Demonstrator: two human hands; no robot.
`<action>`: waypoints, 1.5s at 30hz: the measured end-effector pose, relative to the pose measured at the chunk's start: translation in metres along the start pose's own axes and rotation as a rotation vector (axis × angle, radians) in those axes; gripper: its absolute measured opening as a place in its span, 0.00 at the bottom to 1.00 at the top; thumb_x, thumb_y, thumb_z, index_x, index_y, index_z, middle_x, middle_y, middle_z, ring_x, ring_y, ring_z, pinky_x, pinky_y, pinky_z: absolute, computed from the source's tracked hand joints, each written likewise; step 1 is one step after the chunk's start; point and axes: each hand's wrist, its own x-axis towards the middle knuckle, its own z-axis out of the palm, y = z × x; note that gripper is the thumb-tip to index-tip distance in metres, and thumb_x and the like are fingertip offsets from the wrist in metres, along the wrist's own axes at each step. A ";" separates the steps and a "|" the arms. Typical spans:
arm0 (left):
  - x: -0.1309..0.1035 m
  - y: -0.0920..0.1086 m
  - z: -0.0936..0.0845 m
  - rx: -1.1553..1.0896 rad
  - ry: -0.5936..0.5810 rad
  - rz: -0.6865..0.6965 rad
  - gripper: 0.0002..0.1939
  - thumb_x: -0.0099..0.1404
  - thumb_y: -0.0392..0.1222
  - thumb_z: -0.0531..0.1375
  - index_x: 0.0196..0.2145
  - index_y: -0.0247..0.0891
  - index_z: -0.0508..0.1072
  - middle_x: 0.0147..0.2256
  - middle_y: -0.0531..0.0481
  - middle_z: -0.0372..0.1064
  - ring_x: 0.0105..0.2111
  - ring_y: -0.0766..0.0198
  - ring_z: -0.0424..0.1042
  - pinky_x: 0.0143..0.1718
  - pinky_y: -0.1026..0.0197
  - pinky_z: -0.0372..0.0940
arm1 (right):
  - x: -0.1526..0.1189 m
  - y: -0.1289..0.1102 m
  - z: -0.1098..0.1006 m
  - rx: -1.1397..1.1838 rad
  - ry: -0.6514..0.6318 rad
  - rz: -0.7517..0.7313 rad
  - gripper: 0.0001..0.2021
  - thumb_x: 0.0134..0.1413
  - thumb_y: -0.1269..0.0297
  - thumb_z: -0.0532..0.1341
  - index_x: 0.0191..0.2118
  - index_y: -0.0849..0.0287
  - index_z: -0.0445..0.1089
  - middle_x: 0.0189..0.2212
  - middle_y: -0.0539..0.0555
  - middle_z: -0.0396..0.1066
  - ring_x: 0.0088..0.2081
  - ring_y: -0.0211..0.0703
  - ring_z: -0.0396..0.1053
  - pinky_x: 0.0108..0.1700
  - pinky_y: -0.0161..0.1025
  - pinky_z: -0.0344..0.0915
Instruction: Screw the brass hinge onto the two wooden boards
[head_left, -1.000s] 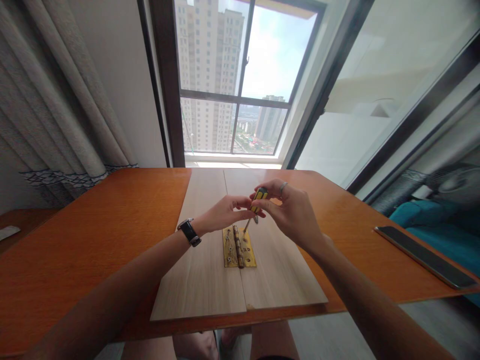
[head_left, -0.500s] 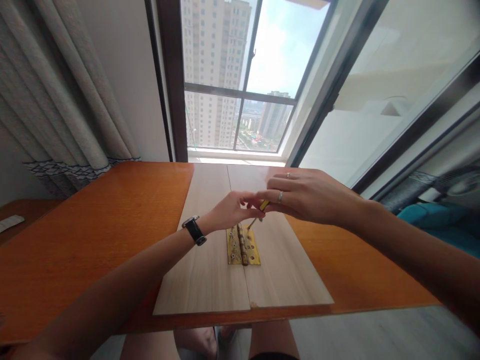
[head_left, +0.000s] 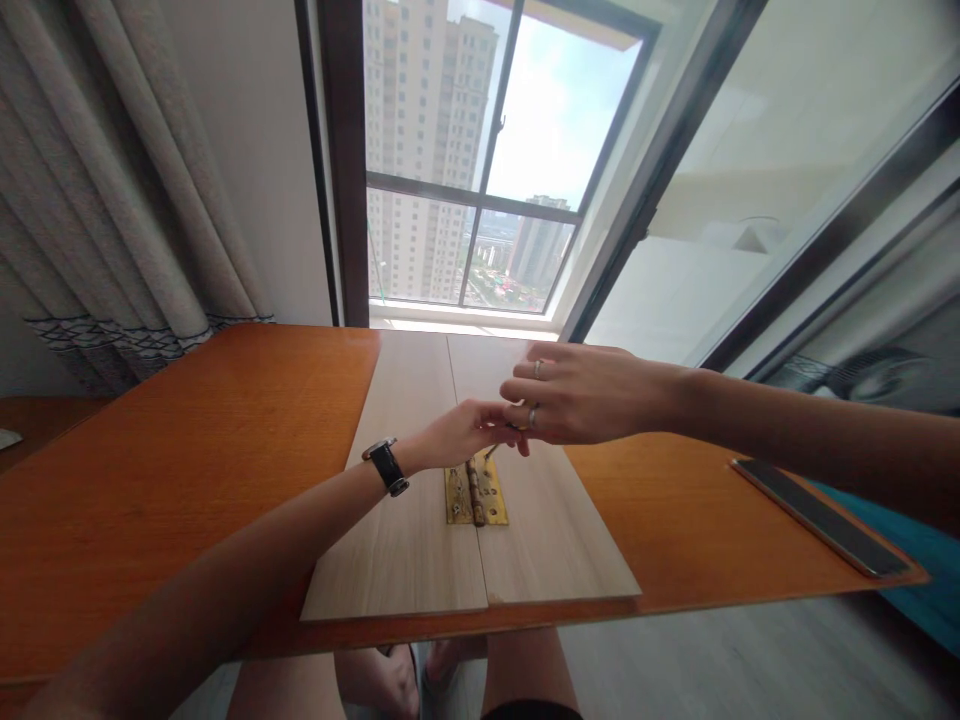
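Observation:
A brass hinge [head_left: 477,497] lies across the seam between two pale wooden boards [head_left: 405,560]. Screws show in its left leaf, and holes in its right leaf. My right hand [head_left: 566,393], with two rings, is closed round the small yellow handle of a screwdriver [head_left: 492,450]. The thin shaft slants down to the upper part of the right leaf; the tip's exact contact is too small to tell. My left hand [head_left: 474,430], a black-strapped watch at its wrist, pinches beside the handle, its fingertips against those of my right hand.
The boards lie on an orange-brown wooden table [head_left: 225,450]. A dark phone-like slab [head_left: 821,515] rests at the table's right end, under my right forearm. Beyond the table's far edge are a window [head_left: 480,200] and, at left, a grey curtain [head_left: 127,180].
My right hand has turned and moved slightly left, now covering most of the yellow handle. The view has shifted, and the dark slab at the right has come into sight.

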 end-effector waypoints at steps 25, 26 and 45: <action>-0.004 0.007 -0.024 0.072 -0.147 -0.068 0.09 0.67 0.39 0.63 0.43 0.34 0.80 0.45 0.43 0.80 0.47 0.58 0.76 0.51 0.59 0.66 | 0.026 0.010 -0.020 0.076 -0.449 -0.050 0.12 0.67 0.73 0.55 0.40 0.65 0.77 0.32 0.60 0.77 0.32 0.45 0.72 0.31 0.42 0.52; -0.004 0.006 -0.028 0.095 -0.178 -0.074 0.11 0.66 0.37 0.62 0.46 0.35 0.79 0.48 0.44 0.79 0.48 0.59 0.75 0.51 0.60 0.66 | 0.026 0.008 -0.022 0.096 -0.467 -0.016 0.12 0.67 0.71 0.56 0.41 0.65 0.78 0.30 0.60 0.77 0.31 0.45 0.72 0.31 0.42 0.52; 0.069 -0.072 -0.025 0.519 -0.120 -0.033 0.10 0.57 0.48 0.71 0.31 0.39 0.80 0.23 0.53 0.74 0.28 0.61 0.70 0.32 0.63 0.64 | 0.048 0.000 -0.034 0.285 -0.475 0.185 0.07 0.56 0.69 0.65 0.38 0.64 0.80 0.31 0.60 0.78 0.30 0.44 0.71 0.31 0.39 0.60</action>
